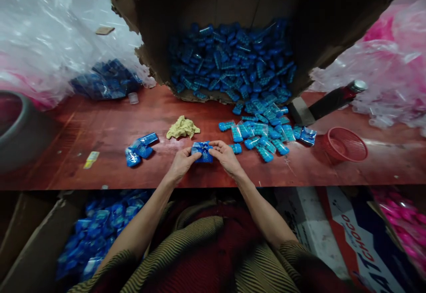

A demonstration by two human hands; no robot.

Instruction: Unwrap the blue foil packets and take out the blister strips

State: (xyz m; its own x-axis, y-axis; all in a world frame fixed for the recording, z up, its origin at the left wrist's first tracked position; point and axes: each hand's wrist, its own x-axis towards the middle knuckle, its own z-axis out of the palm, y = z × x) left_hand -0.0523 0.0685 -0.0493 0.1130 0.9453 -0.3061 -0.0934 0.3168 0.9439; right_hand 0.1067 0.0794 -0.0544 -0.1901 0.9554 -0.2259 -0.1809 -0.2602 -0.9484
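Observation:
Both hands are closed on a small blue printed plastic wrapper [203, 153], held just above the table's front half. My left hand [184, 162] pinches its left side between thumb and fingers. On its right side, my right hand [224, 155] grips the edge the same way. Whether anything is inside the wrapper cannot be made out. To the right lies a loose heap of small clear containers with blue caps and blue beads [259, 131]. Several shiny blue wrapped pieces [143, 148] rest to the left. A crumpled yellow cloth [183, 128] lies just beyond my hands.
A torn cardboard box [319, 49] full of blue containers opens onto the red table [100, 124]. At right stand a red plastic basket [346, 144] and a leaning dark bottle [336, 100]. A grey bowl [23, 128] is far left. Below the edge, wrapped blue pieces [103, 226] fill a box.

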